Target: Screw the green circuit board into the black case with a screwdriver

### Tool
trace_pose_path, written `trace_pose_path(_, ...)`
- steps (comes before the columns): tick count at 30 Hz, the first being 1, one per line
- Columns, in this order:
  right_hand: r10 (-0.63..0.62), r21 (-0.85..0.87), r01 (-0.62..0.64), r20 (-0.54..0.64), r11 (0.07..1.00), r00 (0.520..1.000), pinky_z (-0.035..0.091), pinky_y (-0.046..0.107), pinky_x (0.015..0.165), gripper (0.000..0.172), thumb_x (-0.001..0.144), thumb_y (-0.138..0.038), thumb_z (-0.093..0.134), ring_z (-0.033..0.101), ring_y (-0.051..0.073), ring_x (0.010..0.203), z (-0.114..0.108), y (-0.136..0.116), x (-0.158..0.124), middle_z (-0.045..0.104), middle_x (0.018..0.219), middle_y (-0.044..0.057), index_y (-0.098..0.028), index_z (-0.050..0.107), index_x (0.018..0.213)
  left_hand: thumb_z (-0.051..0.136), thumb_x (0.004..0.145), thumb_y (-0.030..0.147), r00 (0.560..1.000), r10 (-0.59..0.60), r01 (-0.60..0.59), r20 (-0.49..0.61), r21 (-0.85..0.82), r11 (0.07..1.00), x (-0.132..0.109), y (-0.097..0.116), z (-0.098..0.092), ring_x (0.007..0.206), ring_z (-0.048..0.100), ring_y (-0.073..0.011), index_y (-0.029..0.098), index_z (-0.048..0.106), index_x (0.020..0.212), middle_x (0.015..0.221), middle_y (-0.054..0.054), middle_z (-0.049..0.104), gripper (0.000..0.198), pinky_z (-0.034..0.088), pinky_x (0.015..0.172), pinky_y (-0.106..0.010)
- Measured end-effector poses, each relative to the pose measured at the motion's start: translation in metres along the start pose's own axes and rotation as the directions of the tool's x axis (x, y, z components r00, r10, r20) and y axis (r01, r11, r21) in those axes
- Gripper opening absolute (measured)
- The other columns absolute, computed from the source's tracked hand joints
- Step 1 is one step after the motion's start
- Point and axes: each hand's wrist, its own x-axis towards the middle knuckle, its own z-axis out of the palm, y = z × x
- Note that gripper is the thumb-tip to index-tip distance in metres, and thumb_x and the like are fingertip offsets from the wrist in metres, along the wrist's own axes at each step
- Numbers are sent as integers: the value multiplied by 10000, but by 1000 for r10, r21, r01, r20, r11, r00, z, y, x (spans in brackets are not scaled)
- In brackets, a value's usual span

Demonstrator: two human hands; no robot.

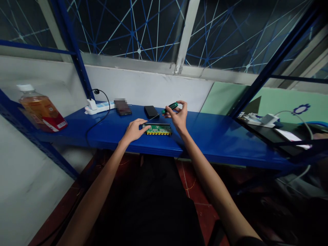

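Note:
A green circuit board [161, 129] with a row of yellow ports along its near edge lies on the blue bench, a dark strip or casing edge behind it. My left hand [134, 130] grips its left end, thumb over the board's corner and fingers along the far side. In my right hand [180, 118], above the board's right end, a screwdriver [170, 108] with a green and black handle is held between the fingers. Its thin shaft slants down to the left, and the tip is close to my left fingertips. Whether the tip touches anything I cannot tell.
Behind the board sits a flat black box [151, 111]. Further left are a blurred-out dark phone-like object [123, 107], a white power strip [99, 108] with a cable, and a large drink bottle [42, 109]. A white plug [269, 119] and cable are at right, beyond a blue post [256, 85].

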Motion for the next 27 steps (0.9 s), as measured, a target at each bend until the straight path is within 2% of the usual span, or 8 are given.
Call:
trace_pose_path(4,23,102,-23,10,995,1000,611,359,597,776,744,-567,733,731,220,666,2,0,-1,713,877,26,-315,243,1291,664,882,382,995,41,-41,-95,4,999,0,-6,2,1035,686,-249,193,760,1039,1100,-78,737,264,532,943,-373)
trace_pose_path(10,43,153,-49,41,987,998,601,350,573,767,725,-561,750,727,217,642,5,-4,-3,703,843,13,-308,265,1264,659,882,312,983,77,-78,-167,5,997,1,-8,3,946,706,-228,197,782,955,1021,-63,756,183,547,891,-353)
trace_pose_path(20,99,149,-104,45,983,994,617,362,611,832,688,-556,777,742,244,717,5,-4,-4,717,876,30,-304,269,1296,660,874,281,979,81,-81,-186,6,997,0,-8,3,903,706,-218,210,789,879,985,-54,757,148,551,857,-347)
trace_pose_path(27,62,110,-67,50,992,997,619,368,598,738,731,-561,736,738,236,690,5,-4,-3,703,866,29,-304,268,1241,640,887,313,982,61,-59,-178,19,998,-1,-9,3,926,700,-212,229,791,898,994,-44,756,173,547,879,-343)
